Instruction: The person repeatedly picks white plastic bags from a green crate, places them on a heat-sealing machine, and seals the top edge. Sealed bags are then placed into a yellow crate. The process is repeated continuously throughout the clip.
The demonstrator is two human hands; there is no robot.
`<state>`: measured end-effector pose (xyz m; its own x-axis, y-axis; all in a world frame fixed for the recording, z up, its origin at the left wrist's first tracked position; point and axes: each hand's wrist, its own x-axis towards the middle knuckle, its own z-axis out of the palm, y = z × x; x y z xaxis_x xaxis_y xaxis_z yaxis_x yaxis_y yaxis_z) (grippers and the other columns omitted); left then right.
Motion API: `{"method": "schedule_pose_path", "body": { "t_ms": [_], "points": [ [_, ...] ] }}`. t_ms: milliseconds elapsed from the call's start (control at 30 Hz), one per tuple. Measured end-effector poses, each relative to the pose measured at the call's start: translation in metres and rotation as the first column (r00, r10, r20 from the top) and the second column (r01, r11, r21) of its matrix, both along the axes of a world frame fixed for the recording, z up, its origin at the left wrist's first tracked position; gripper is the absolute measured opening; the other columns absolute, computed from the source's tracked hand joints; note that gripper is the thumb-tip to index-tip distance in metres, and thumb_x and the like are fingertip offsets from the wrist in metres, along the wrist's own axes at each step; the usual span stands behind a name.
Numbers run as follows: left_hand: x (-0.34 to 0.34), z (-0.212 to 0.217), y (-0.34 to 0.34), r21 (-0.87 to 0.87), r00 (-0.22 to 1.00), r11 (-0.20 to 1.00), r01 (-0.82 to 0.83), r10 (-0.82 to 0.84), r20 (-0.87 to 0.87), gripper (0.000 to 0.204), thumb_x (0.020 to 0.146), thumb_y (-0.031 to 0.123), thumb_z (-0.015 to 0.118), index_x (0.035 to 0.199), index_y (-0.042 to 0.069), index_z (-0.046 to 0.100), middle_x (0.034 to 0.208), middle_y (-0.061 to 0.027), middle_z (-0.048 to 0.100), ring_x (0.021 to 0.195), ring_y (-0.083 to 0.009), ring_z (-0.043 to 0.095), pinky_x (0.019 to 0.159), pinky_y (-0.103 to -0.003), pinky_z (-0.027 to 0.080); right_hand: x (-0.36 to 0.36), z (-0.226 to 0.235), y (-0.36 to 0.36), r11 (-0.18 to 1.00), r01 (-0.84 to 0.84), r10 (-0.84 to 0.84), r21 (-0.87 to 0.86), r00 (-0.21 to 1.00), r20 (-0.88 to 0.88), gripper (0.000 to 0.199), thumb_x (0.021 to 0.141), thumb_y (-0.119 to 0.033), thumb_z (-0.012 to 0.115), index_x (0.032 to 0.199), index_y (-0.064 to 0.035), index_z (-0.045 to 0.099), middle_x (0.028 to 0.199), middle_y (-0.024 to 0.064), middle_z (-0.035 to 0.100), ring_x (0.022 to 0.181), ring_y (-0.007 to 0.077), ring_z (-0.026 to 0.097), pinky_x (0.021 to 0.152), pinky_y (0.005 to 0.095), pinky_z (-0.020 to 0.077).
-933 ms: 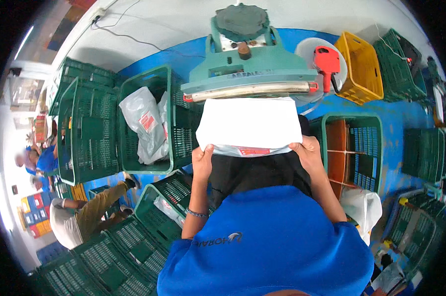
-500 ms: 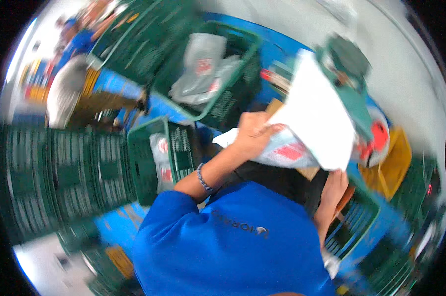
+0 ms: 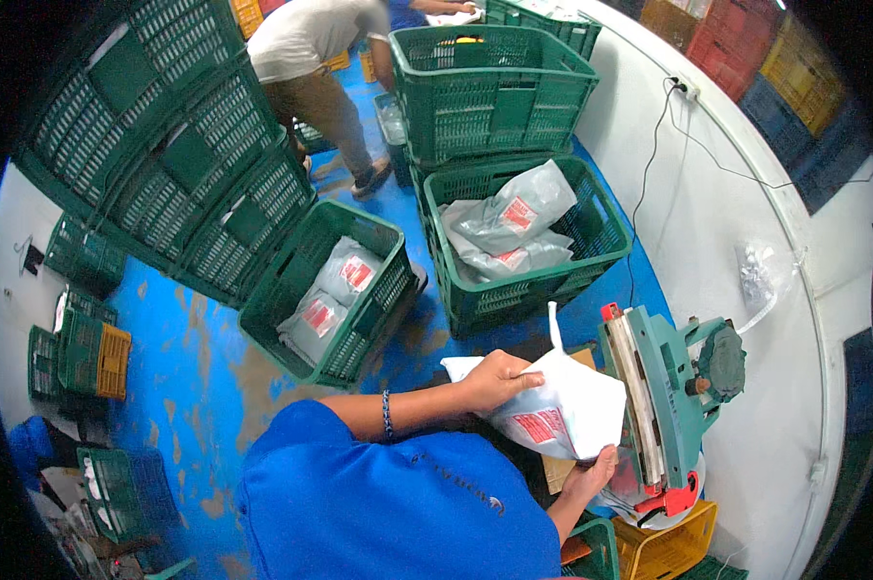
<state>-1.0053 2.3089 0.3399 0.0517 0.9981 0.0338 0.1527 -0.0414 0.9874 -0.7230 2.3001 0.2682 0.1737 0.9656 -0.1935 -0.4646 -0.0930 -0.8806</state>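
I hold a silvery-white plastic bag [image 3: 576,391] with a red printed label. My left hand [image 3: 499,380] grips its left upper edge, fingers closed and thumb on top. At its lower right corner my right hand [image 3: 589,476] pinches the plastic between thumb and fingers. A thin white strip of the bag sticks up at its top. Just right of the bag stands a green bag sealer [image 3: 663,387] with a long pale bar and red end pieces. Below the bag a piece of brown cardboard [image 3: 557,471] shows in part.
Similar bags lie in a green crate [image 3: 533,290] ahead and another green crate [image 3: 359,227] on the left. Stacked green crates [image 3: 166,145] rise far left. A yellow crate [image 3: 663,551] sits near my right. A person [image 3: 320,58] bends over farther ahead. A cable [image 3: 646,184] hangs along the wall.
My view has swung to the right and steadied, so the crates and sealer show more plainly. Both hands still grip the bag, which now sits lower and beside the sealer rather than overlapping it.
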Motion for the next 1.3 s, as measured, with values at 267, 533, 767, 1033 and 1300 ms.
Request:
{"method": "schedule_pose_path", "body": {
  "t_ms": [267, 533, 767, 1033, 1300],
  "points": [
    [-0.046, -0.035, 0.014, -0.051, 0.833, 0.882, 0.469, -0.461, -0.307, 0.1, 0.059, 0.048, 0.081, 0.135, 0.003, 0.035, 0.138, -0.0185, 0.035, 0.126, -0.0303, 0.035, 0.105, -0.039, 0.029, -0.045, 0.02, 0.019, 0.964, 0.267, -0.267, -0.013, 0.96, -0.082, 0.055, 0.094, -0.036, 0.051, 0.128, 0.0063, 0.041, 0.126, 0.0173, 0.049, 0.113, 0.0271, 0.049, 0.096, 0.0398, 0.0387],
    [-0.02, -0.064, 0.02, 0.306, 0.908, 0.874, 0.377, -0.284, -0.308, 0.061, 0.075, 0.043, 0.07, 0.119, 0.005, 0.053, 0.122, -0.0161, 0.054, 0.112, -0.0319, 0.052, 0.096, -0.039, 0.038, -0.045, 0.032, 0.024, 0.978, 0.196, -0.186, -0.065, 0.973, 0.138, 0.057, 0.094, -0.037, 0.049, 0.13, 0.0066, 0.04, 0.127, 0.0165, 0.048, 0.114, 0.027, 0.048, 0.098, 0.038, 0.0363],
    [-0.006, -0.088, 0.024, 0.008, 0.857, 1.0, -0.014, 0.016, -0.515, 0.044, 0.08, 0.046, 0.063, 0.091, 0.003, 0.062, 0.087, -0.0243, 0.062, 0.081, -0.0414, 0.06, 0.073, -0.046, 0.048, -0.047, 0.017, 0.037, 0.983, 0.179, -0.175, -0.041, 0.981, 0.086, 0.06, 0.094, -0.044, 0.044, 0.128, 0.0057, 0.042, 0.126, 0.0169, 0.049, 0.112, 0.0278, 0.049, 0.097, 0.0389, 0.0375],
    [0.001, -0.069, 0.037, -0.129, 0.806, 0.987, -0.098, 0.003, -0.592, 0.048, 0.084, 0.05, 0.054, 0.082, 0.003, 0.063, 0.076, -0.025, 0.061, 0.074, -0.0432, 0.059, 0.067, -0.05, 0.045, -0.04, -0.077, 0.014, 0.935, -0.172, 0.11, -0.31, 0.972, -0.207, 0.078, 0.082, -0.056, 0.058, 0.133, -0.0004, 0.038, 0.127, 0.0127, 0.05, 0.116, 0.0257, 0.048, 0.098, 0.0406, 0.0387],
    [0.001, -0.072, 0.043, -0.061, 0.877, 0.982, -0.18, 0.132, -0.462, 0.046, 0.084, 0.049, 0.054, 0.086, 0.003, 0.064, 0.077, -0.0263, 0.061, 0.077, -0.0421, 0.06, 0.069, -0.049, 0.046, -0.052, -0.074, 0.02, 0.841, -0.516, 0.526, -0.163, 0.707, 0.473, 0.078, 0.052, -0.015, 0.089, 0.118, 0.0035, 0.051, 0.112, 0.0145, 0.06, 0.102, 0.0263, 0.055, 0.089, 0.0355, 0.0439]
  ]
}}
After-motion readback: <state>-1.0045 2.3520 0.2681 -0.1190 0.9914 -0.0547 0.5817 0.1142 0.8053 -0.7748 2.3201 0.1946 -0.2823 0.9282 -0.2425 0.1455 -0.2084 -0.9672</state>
